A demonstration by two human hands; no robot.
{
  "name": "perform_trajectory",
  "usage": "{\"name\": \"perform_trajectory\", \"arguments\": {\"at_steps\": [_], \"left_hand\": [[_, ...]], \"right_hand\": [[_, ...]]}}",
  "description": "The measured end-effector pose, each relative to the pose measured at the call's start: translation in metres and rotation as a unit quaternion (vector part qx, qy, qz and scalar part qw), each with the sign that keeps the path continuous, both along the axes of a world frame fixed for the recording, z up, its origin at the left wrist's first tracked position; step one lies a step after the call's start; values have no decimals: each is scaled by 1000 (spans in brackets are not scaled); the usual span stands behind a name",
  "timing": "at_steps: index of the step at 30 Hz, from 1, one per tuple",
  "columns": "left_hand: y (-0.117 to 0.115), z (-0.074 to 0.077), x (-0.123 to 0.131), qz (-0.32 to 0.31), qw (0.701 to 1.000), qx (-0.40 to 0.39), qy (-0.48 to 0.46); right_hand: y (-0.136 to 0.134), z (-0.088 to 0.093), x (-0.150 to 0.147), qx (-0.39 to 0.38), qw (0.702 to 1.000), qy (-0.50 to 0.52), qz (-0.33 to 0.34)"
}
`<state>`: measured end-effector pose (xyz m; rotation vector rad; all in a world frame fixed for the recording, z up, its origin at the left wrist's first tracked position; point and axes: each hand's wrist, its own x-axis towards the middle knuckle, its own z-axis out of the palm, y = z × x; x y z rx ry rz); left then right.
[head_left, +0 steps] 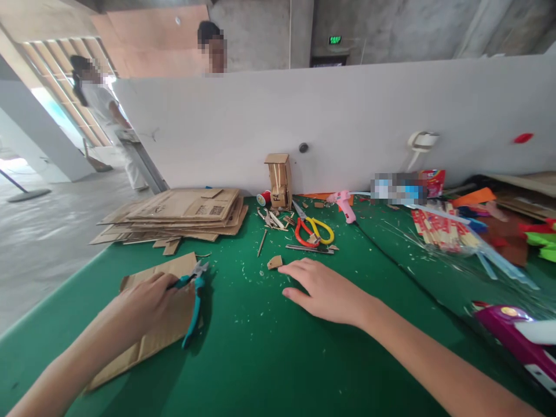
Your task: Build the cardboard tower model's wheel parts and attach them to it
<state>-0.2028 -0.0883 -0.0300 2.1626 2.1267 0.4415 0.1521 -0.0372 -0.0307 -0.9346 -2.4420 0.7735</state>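
My left hand (145, 304) is closed on teal-handled pliers (194, 301), whose jaws point away from me over a flat cardboard piece (165, 341) on the green table (269, 359). My right hand (324, 289) lies flat on the table with its fingers stretched out and holds nothing. A small cardboard scrap (274, 262) sits just beyond its fingertips.
A stack of cardboard sheets (182, 214) lies at the back left. A small cardboard model (278, 180), red-and-yellow scissors (313, 230), a pink glue gun (345, 204) and wooden sticks (443, 229) are further back. Two people stand behind the white partition (347, 116).
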Motion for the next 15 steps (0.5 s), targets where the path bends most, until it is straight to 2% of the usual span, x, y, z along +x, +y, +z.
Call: {"name": "perform_trajectory", "arguments": {"at_steps": [2,4,6,8,10,11,13,14,15], "left_hand": [[0,8,22,-28,999,-8,36],[-1,16,49,-56,998,15,21],[-6,22,82,-61,997,39,-17],[-11,24,116,-80,994,30,-64],[-14,24,141,-114,988,19,-100],[-13,25,147,-139,984,18,-108],[-4,28,140,-174,980,18,-96],[4,29,128,-156,985,25,-75],[14,31,109,-96,994,37,-30]], "right_hand": [[-12,-4,-12,-114,992,53,-9],[-24,-9,-29,-274,951,142,-14],[-35,-12,-46,-416,872,256,2],[-44,-12,-58,-509,782,360,12],[-49,-9,-60,-556,714,425,11],[-49,-8,-57,-567,694,443,9],[-46,-6,-44,-567,683,460,3],[-43,-6,-35,-557,687,466,-2],[-38,-6,-25,-541,697,470,-11]]}}
